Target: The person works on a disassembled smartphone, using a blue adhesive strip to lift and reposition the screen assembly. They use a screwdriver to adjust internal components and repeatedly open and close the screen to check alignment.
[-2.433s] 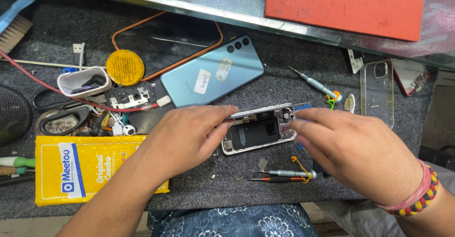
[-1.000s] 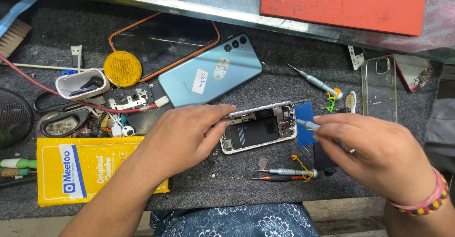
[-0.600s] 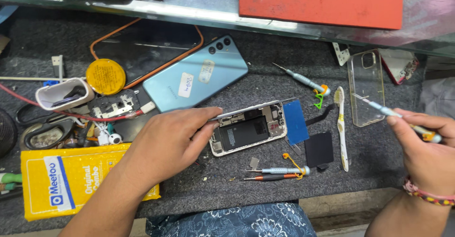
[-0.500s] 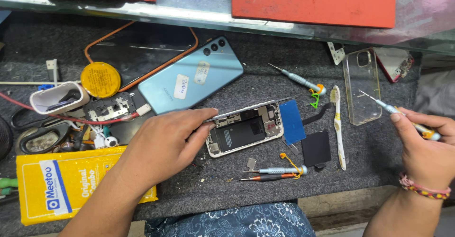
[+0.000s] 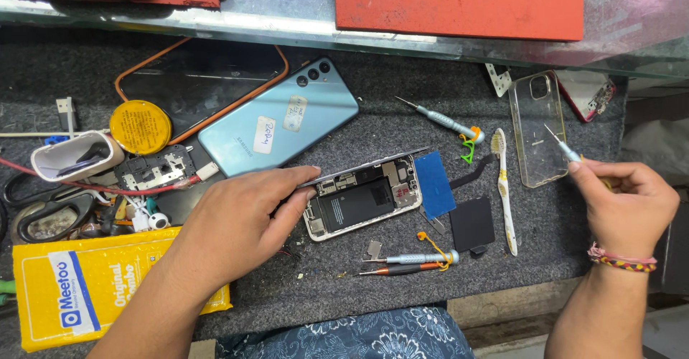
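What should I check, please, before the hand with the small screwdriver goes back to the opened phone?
1. Opened phone held steady: ok, the left hand rests on its left edge, fingertips on the frame.
2. Tool in grip: ok, the right hand pinches the small screwdriver, tip pointing up and away.
3. Path to the phone: not ok, a toothbrush and a black square part lie between.
4. Loose screws on the mat: cannot tell, too small to see.
5. Blue card wedged at the phone's right edge: ok, it touches that edge.
6. Spare drivers out of the way: ok, they lie below the phone.
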